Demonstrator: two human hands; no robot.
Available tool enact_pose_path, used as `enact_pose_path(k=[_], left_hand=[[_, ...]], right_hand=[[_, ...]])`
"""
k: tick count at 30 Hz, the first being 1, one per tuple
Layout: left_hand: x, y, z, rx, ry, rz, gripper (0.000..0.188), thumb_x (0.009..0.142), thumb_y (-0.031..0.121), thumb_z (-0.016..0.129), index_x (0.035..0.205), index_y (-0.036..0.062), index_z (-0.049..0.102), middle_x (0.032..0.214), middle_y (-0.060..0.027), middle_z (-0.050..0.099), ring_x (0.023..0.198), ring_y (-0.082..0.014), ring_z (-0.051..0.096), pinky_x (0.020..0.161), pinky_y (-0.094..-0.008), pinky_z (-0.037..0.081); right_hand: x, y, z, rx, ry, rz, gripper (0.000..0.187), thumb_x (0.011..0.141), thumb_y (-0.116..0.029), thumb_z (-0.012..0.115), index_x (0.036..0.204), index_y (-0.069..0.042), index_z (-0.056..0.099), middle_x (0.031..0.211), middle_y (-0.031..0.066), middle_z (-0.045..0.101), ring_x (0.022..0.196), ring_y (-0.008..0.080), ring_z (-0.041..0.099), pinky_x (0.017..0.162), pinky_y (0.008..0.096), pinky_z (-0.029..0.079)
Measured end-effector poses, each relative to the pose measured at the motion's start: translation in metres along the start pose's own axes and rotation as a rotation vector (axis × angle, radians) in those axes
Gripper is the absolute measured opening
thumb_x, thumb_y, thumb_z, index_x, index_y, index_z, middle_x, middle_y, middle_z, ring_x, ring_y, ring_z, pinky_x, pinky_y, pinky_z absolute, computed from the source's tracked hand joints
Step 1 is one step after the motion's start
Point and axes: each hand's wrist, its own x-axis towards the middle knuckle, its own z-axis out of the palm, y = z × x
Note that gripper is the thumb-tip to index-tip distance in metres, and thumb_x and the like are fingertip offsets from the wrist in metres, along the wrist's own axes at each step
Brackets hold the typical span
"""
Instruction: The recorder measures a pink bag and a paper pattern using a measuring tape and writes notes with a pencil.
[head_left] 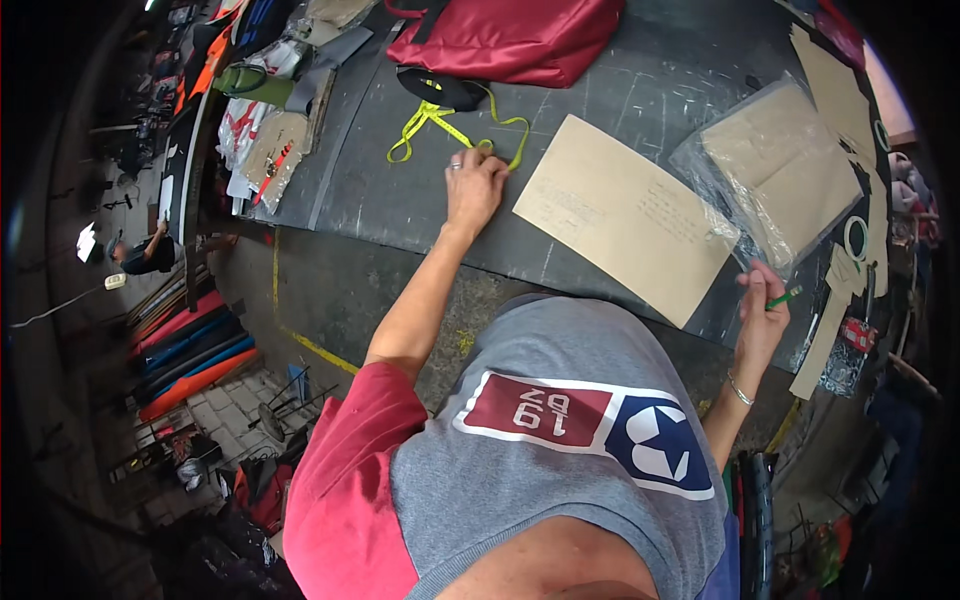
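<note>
Left hand (474, 190): reaches over the worktop (370, 190), back of the hand up, a ring on one finger; it is at the near side of the yellow measuring tape (432, 110).
Left fingers: bent and close together at the tape; whether they pinch it or only rest there, I cannot tell.
Measuring tape: lies in loose loops on the worktop, partly against a black flat piece (455, 93), just below the red bag (510, 45).
Right hand (762, 308): near the worktop's front edge, beside the right end of the tan sheet (620, 225); a bracelet (739, 389) circles the wrist.
Right fingers: closed around a green pencil (786, 298), which sticks out to the right.
Tan sheet: flat and slanted between the two hands, with faint handwriting in two patches; its lowest corner comes near the front edge.
Clear plastic bag (785, 165): holds tan pieces and lies right of the sheet, its loose film over the sheet's right corner.
Far right: a pale tape roll (847, 240) and a narrow tan strip (816, 345).
Left end: cardboard (280, 150) with a red strap (271, 172) across it, next to crumpled plastic (240, 130).
</note>
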Motion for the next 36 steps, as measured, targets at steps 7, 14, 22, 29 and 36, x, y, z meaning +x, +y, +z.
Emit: enact_pose_path(k=[7, 14, 22, 29, 36], left_hand=[[-0.026, 0.094, -0.092, -0.773, -0.468, 0.388, 0.016, 0.099, 0.022, 0.067, 0.108, 0.0091, 0.069, 0.102, -0.0118, 0.073, 0.092, -0.0326, 0.073, 0.078, -0.0427, 0.06], [-0.038, 0.041, -0.081, -0.903, -0.642, 0.628, 0.017, 0.101, 0.025, 0.063, 0.107, 0.012, 0.072, 0.102, -0.0088, 0.074, 0.09, -0.0328, 0.072, 0.077, -0.0437, 0.059], [-0.019, 0.008, -0.058, -0.919, -0.59, 0.587, 0.021, 0.1, 0.029, 0.065, 0.109, 0.0117, 0.073, 0.097, -0.009, 0.075, 0.09, -0.0304, 0.073, 0.08, -0.0426, 0.058], [-0.027, 0.004, -0.062, -0.879, -0.591, 0.357, 0.022, 0.097, 0.025, 0.072, 0.109, 0.0074, 0.078, 0.107, -0.0086, 0.078, 0.091, -0.0246, 0.074, 0.077, -0.0351, 0.057], [-0.025, 0.002, -0.061, -0.803, -0.662, 0.314, 0.024, 0.096, 0.026, 0.072, 0.109, 0.0062, 0.077, 0.105, -0.0105, 0.077, 0.089, -0.0279, 0.073, 0.078, -0.0352, 0.056]], right_hand=[[-0.038, -0.02, 0.126, -0.107, -0.566, 0.166, 0.046, 0.11, -0.04, 0.051, 0.119, 0.0, 0.071, 0.095, 0.0057, 0.075, 0.058, 0.005, 0.047, 0.052, 0.0203, 0.035], [-0.06, -0.025, 0.189, 0.498, -0.457, 0.3, 0.03, 0.104, -0.027, 0.063, 0.12, -0.001, 0.065, 0.084, 0.0033, 0.065, 0.064, 0.0092, 0.05, 0.048, 0.0194, 0.04], [-0.05, -0.068, 0.126, 0.503, -0.094, 0.041, 0.026, 0.104, -0.019, 0.065, 0.12, 0.001, 0.063, 0.075, -0.0007, 0.05, 0.066, 0.0094, 0.047, 0.044, 0.0193, 0.03], [-0.041, -0.078, 0.074, 0.371, 0.043, 0.078, 0.026, 0.106, -0.024, 0.062, 0.117, 0.0, 0.062, 0.07, -0.0043, 0.045, 0.058, 0.0048, 0.04, 0.045, 0.0204, 0.025], [-0.045, -0.078, -0.008, 0.35, 0.128, -0.021, 0.029, 0.108, -0.027, 0.058, 0.113, 0.0, 0.067, 0.061, -0.0086, 0.038, 0.051, 0.0029, 0.03, 0.05, 0.0212, 0.025]])
